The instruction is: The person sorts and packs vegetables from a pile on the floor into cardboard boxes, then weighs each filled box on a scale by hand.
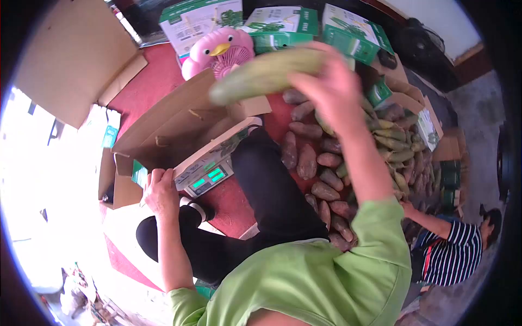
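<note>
On the red mat (142, 81) lies one heap of purplish and green roots (399, 145); overlap prevents an exact count. One co-worker (454, 250) has a hand at its edge. One open carton (176, 130) adjoins one scale (225, 166) showing two lit green displays. Three printed boxes (202, 23) line the far side, with one pink fan (202, 50) in front. One long green vegetable (255, 77), motion-blurred, is gripped at one end by the right hand (333, 81), opposite end toward the carton, well apart from the left hand (161, 194), which is closed on the carton's near edge.
</note>
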{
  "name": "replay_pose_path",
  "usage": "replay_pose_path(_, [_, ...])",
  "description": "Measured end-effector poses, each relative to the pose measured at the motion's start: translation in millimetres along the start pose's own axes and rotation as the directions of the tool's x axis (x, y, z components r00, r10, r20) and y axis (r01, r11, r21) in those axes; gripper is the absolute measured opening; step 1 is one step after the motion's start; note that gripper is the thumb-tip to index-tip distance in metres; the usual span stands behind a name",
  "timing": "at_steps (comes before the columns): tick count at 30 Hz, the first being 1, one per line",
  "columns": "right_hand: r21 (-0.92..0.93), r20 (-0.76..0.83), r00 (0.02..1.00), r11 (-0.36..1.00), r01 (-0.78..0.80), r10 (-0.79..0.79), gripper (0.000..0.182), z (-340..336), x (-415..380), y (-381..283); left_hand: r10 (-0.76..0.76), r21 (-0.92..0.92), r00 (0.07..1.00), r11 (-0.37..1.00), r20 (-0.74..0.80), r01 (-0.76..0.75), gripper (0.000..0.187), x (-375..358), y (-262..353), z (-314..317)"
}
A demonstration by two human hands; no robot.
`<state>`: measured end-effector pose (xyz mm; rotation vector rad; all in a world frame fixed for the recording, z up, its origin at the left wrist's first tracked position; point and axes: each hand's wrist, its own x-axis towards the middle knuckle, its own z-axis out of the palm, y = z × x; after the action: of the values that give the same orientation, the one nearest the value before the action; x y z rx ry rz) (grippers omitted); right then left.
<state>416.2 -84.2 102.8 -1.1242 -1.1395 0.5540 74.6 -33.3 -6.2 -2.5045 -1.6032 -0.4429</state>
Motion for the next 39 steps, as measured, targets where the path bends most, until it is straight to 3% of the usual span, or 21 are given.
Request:
replay_pose_path(3, [-0.221, 0.227, 0.974, 0.973, 0.070, -0.019, 0.038, 83.1, 25.4, 51.6, 0.031, 0.014, 1.000, 0.999, -0.001, -0.031, 0.017, -0.9, -1.9, 5.0])
replay_pose_path(4, [-0.295, 0.230, 0.930, 0.890, 0.347, -0.286, 0.037, 118.1, 31.0, 92.3, 0.036, 0.010, 0.999, 0.999, -0.009, -0.036, 0.017, -0.4, -0.2, 4.8])
replay_pose_path(5, [-0.500, 0.263, 0.956, 0.829, 0.249, -0.129, 0.033, 138.3, 24.1, 82.5, 0.039, 0.008, 0.999, 0.999, -0.016, -0.039, 0.017, -0.2, 2.1, 2.9])
replay_pose_path(7, [-0.509, 0.310, 0.950, 0.842, 0.179, -0.014, 0.025, 203.1, 16.4, 142.9, 0.024, 0.018, 1.000, 1.000, 0.000, -0.024, 0.019, 0.9, 5.8, -0.1])
replay_pose_path(8, [-0.560, 0.313, 0.931, 0.828, 0.021, 0.188, 0.023, 221.6, 13.2, 147.6, 0.037, 0.037, 0.999, 0.999, 0.004, -0.037, 0.020, 0.5, 4.3, 1.4])
replay_pose_path(9, [-0.566, 0.266, 0.897, 0.810, -0.150, 0.352, 0.022, 234.8, 7.4, 152.6, 0.023, 0.059, 1.000, 0.998, 0.020, -0.024, 0.020, 0.0, 1.5, 4.3])
replay_pose_path(11, [-0.694, 0.351, 0.745, 0.692, -0.200, 0.567, 0.020, 248.5, 5.3, 171.7, -0.005, 0.059, 0.999, 0.998, 0.036, 0.003, 0.020, -0.9, 1.0, 4.9])
replay_pose_path(14, [-0.781, 0.242, 0.777, 0.592, -0.200, 0.582, 0.017, 216.6, 8.1, 136.3, -0.018, 0.061, 0.998, 0.998, 0.059, 0.014, 0.019, -0.8, 4.5, 3.1])
replay_pose_path(16, [-0.752, 0.387, 0.799, 0.659, -0.015, 0.460, 0.017, 197.6, 19.9, 117.9, -0.074, 0.077, 0.991, 0.995, 0.109, 0.066, 0.017, 2.5, 3.1, 0.3])
replay_pose_path(18, [-0.506, 0.284, 0.945, 0.863, 0.006, 0.160, 0.017, 163.0, 14.1, 97.8, -0.045, 0.090, 0.994, 0.995, 0.098, 0.036, 0.017, 0.6, 4.0, 4.7])
replay_pose_path(20, [-0.301, 0.032, 0.985, 0.938, 0.169, -0.168, 0.017, 110.9, -6.9, 81.6, -0.023, 0.092, 0.994, 0.996, 0.103, 0.014, 0.016, -0.4, 5.9, 2.4])
replay_pose_path(22, [-0.329, -0.099, 0.972, 0.929, 0.171, -0.215, 0.015, 61.7, -32.2, 98.6, -0.025, 0.074, 0.995, 0.997, 0.095, 0.018, 0.016, -0.7, 8.3, 1.9])
replay_pose_path(24, [-0.380, -0.223, 0.975, 0.920, -0.102, 0.016, 0.018, 5.9, -73.9, 120.8, -0.023, 0.039, 0.997, 0.999, 0.072, 0.020, 0.015, -0.3, 10.2, 0.4])
replay_pose_path(25, [-0.357, -0.238, 0.947, 0.888, -0.290, 0.214, 0.021, -23.0, -101.0, 140.3, -0.012, 0.037, 0.997, 0.999, 0.080, 0.009, 0.015, -1.4, 10.3, 1.9])
replay_pose_path(29, [-0.439, -0.457, 0.707, 0.555, -0.707, 0.540, 0.020, -122.1, -219.2, 214.7, 0.040, 0.023, 0.999, 0.999, 0.024, -0.041, 0.015, -1.5, 3.2, 7.8])
replay_pose_path(31, [-0.413, -0.611, 0.624, 0.476, -0.776, 0.487, 0.018, -167.0, -281.7, 251.5, 0.044, 0.008, 0.999, 0.999, 0.011, -0.044, 0.017, -2.3, 1.8, 11.6])
replay_pose_path(33, [-0.385, -0.776, 0.435, 0.204, -0.900, 0.456, 0.017, -205.4, -317.5, 244.6, 0.027, 0.012, 0.999, 1.000, 0.022, -0.027, 0.018, -3.1, 3.8, 11.6])
replay_pose_path(35, [-0.298, -0.903, 0.358, 0.252, -0.921, 0.239, 0.017, -241.0, -346.4, 238.1, 0.045, 0.028, 0.999, 0.999, 0.016, -0.046, 0.017, -3.4, 4.4, 10.0])
replay_pose_path(36, [-0.208, -0.956, 0.243, 0.205, -0.956, 0.161, 0.016, -264.4, -360.0, 239.7, 0.067, 0.040, 0.997, 0.997, 0.023, -0.068, 0.018, -3.2, -1.1, 13.4])
replay_pose_path(37, [-0.240, -0.962, 0.263, 0.226, -0.944, 0.076, 0.019, -283.1, -372.0, 229.0, 0.072, 0.041, 0.997, 0.997, 0.028, -0.073, 0.018, -3.4, -3.2, 13.8])
replay_pose_path(39, [0.044, -0.998, -0.031, 0.314, -0.948, 0.046, 0.028, -311.9, -380.1, 209.9, 0.084, 0.036, 0.996, 0.996, 0.007, -0.085, 0.017, -3.3, -2.6, 16.0])
